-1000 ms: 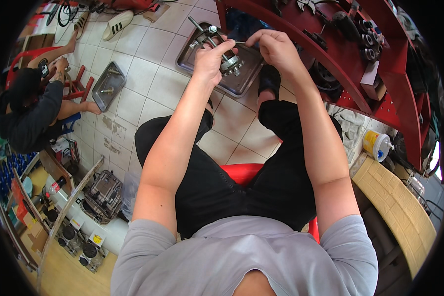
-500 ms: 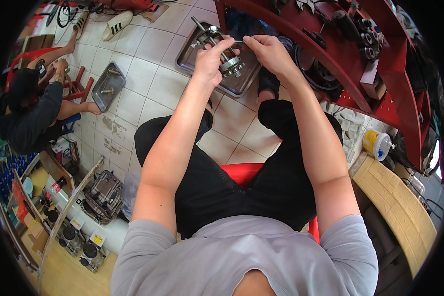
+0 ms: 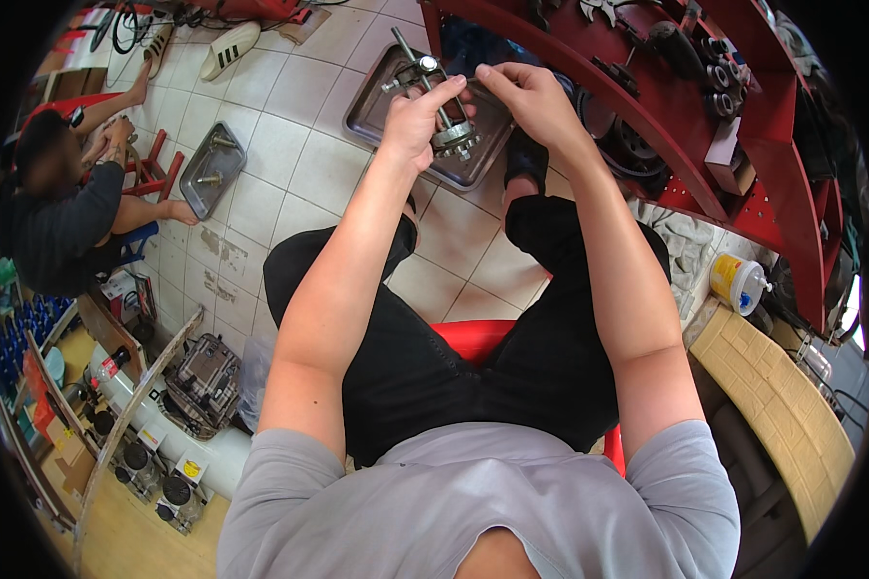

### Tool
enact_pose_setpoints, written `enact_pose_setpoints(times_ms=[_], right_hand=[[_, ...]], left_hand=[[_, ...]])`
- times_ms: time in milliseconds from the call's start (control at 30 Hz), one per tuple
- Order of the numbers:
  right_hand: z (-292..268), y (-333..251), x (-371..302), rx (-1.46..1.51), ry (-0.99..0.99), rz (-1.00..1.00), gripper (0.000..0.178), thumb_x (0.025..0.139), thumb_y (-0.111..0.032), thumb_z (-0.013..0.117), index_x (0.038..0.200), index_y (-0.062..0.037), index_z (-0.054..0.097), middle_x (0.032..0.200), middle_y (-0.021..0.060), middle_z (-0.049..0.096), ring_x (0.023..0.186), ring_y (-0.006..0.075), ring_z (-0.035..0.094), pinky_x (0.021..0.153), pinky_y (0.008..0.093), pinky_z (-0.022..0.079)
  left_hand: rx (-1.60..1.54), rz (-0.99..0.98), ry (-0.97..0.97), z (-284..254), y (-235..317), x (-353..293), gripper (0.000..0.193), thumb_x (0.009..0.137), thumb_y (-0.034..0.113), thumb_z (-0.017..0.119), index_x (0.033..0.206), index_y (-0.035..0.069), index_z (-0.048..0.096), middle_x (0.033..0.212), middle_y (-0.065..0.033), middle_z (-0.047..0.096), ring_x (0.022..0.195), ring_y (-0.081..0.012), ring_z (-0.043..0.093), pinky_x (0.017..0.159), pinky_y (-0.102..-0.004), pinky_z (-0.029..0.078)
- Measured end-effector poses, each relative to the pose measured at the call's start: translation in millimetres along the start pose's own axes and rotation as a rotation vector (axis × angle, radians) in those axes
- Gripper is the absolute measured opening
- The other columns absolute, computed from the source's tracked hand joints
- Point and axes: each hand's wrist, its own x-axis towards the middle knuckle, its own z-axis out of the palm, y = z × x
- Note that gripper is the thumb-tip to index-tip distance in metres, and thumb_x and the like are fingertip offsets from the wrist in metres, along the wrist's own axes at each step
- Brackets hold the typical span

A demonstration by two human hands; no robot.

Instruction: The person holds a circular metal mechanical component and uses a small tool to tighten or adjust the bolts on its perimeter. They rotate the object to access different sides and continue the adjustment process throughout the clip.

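Note:
My left hand (image 3: 413,128) is closed around a metal assembly (image 3: 454,138) of long rods, bolts and a round toothed-looking end piece. One threaded rod slants up past a silvery bolt head at its top. Beside it, my right hand (image 3: 529,99) pinches with thumb and forefinger close to the left thumb. Whatever lies in that pinch is too small to make out. Below both hands sits a grey metal tray (image 3: 365,104) on the floor, partly hidden by the assembly and my hands.
A red metal rack (image 3: 637,145) with dark parts rises at the right. To the left another person (image 3: 63,207) sits near a second tray (image 3: 201,198) holding metal pieces. A white bucket (image 3: 743,287) with a yellow label stands at the right, above a tan padded panel (image 3: 777,396).
The metal assembly has tipped slightly and shifted a little right in my left hand. My right hand has turned slightly, staying near the left thumb. The other person's head and hands have moved.

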Motion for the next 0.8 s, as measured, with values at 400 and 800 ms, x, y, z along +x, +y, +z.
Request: enact_pose_setpoints(times_ms=[400, 800], right_hand=[[-3.0, -18.8, -5.1, 0.358, 0.038, 0.142, 0.04, 0.096, -0.04, 0.06, 0.1, -0.0027, 0.074, 0.059, -0.009, 0.043, 0.056, 0.0028, 0.036, 0.051, 0.0227, 0.027], [5.4, -5.4, -2.1, 0.343, -0.062, 0.345, 0.045, 0.097, -0.052, 0.055, 0.075, -0.0124, 0.051, 0.059, -0.0086, 0.039, 0.046, 0.0042, 0.031, 0.043, 0.0229, 0.023]], left_hand=[[0.022, 0.006, 0.017, -1.8, 0.6, 0.8, 0.022, 0.085, 0.02, 0.076, 0.097, 0.006, 0.064, 0.087, -0.0074, 0.067, 0.076, -0.0201, 0.069, 0.065, -0.0369, 0.061], [0.066, -0.024, -0.018, 3.1, 1.4, -3.5, 0.025, 0.084, 0.021, 0.077, 0.098, 0.006, 0.063, 0.087, -0.008, 0.067, 0.075, -0.0211, 0.069, 0.066, -0.0381, 0.06]])
